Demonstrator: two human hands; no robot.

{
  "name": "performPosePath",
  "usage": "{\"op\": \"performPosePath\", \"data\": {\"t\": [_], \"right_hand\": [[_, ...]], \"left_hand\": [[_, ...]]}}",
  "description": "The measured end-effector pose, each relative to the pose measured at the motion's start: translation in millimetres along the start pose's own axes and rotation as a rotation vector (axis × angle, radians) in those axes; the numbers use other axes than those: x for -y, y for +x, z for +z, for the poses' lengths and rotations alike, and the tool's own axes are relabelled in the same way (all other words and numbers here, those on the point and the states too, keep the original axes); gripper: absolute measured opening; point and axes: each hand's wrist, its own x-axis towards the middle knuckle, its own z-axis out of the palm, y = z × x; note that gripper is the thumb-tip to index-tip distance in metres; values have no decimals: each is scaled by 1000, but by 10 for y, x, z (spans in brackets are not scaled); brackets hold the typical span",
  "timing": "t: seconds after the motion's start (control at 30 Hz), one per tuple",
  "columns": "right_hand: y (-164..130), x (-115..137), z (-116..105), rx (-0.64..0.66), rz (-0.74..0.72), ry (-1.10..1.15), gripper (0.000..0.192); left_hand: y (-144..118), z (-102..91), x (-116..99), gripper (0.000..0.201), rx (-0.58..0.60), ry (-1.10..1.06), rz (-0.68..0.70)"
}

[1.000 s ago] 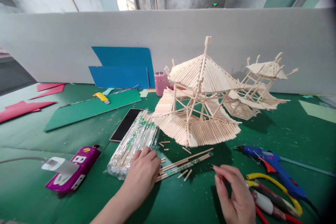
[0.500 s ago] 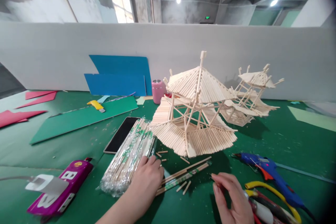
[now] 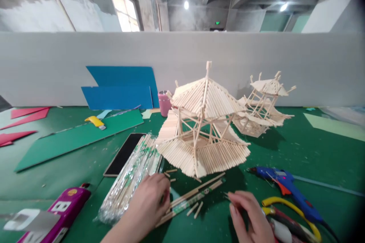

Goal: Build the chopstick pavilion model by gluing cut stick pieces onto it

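My left hand [image 3: 148, 203] lies palm down on the mat [image 3: 299, 152], fingers curled over the near ends of the loose sticks [image 3: 194, 196]; I cannot tell whether it pinches any of them or only rests there. Those sticks lie flat, long axis running from under my fingers up and to the right, their far ends pointing toward the base of the pagoda [image 3: 201, 129] and stopping just short of it. Two short offcuts [image 3: 195, 209] lie just below them, on nearly the same slant. Just left of the hand, touching its side, the wrapped bundle [image 3: 129, 178] runs on a steeper slant, near end toward me, far end toward the phone [image 3: 124, 153], which lies flat beside it. My right hand [image 3: 251, 218] is loosely curled, thumb and forefinger pinched on a thin sliver [image 3: 226, 196] that sticks out to the left, tip pointing at the loose sticks but apart from them. Right of that hand lie the cutters [image 3: 291, 224] with yellow and red handles, and beyond them the glue gun [image 3: 285, 184] on its side, nozzle pointing left toward the pagoda. A second, smaller model [image 3: 262, 106] stands behind the pagoda, to the right. Far left of my left hand sits the power strip [image 3: 61, 212], plug in it.
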Motion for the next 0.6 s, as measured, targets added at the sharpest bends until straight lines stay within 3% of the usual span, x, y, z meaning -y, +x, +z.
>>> {"op": "performPosePath", "data": {"t": [0.07, 0.2, 0.33, 0.43, 0.6], "right_hand": [[27, 14, -115, -15, 59, 30, 20], [99, -17, -352, -224, 331, 108, 27], [227, -92, -548, -344, 397, 102, 29], [297, -148, -613, -312, 364, 47, 27], [324, -203, -670, -96, 331, -84, 23]], "left_hand": [[-37, -67, -5, 15, -31, -170, -75], [-121, -135, -17, 10, -79, -512, -226], [-228, -42, -82, 10, -119, -580, -231], [-299, 125, -179, 13, -63, -509, -140], [-325, 316, -274, 14, -65, -343, 57]]}}
